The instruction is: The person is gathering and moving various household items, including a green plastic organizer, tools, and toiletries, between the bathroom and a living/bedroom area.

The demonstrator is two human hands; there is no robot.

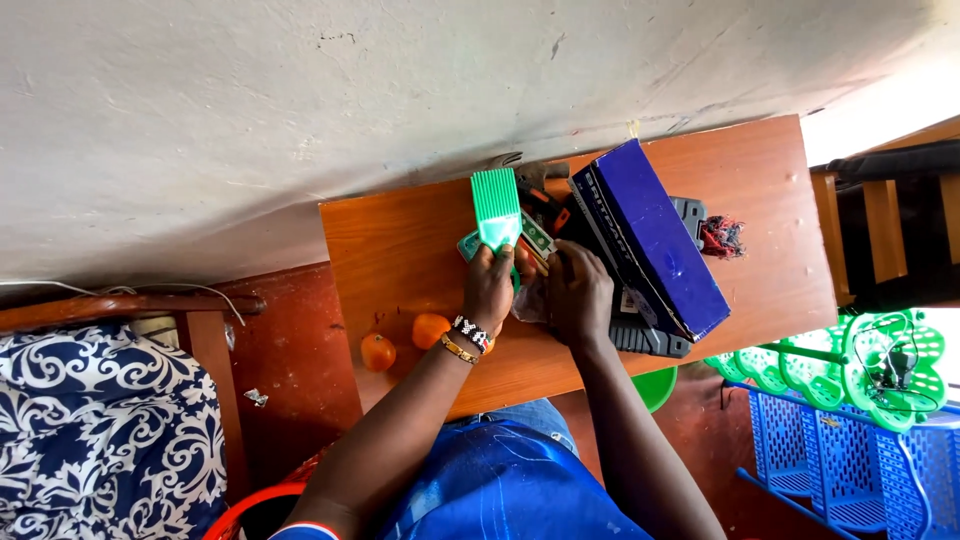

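My left hand (490,285), with beaded bracelets at the wrist, grips a green ribbed plastic piece (497,207) and holds it upright over the wooden table (400,240). Right beside it, my right hand (578,292) curls its fingers on a small green circuit board (537,237). A bit of clear plastic (528,300) lies between the two hands. A long blue box (655,235) rests tilted on a black ribbed device (650,338) just right of my right hand.
Two orange round fruits (378,351) (430,328) lie near the table's front left. A red and black wire bundle (722,236) and a metal tool (530,175) sit at the back. A patterned cushion (100,430) is at left. Green plastic racks (880,365) and a blue crate (850,450) stand at right.
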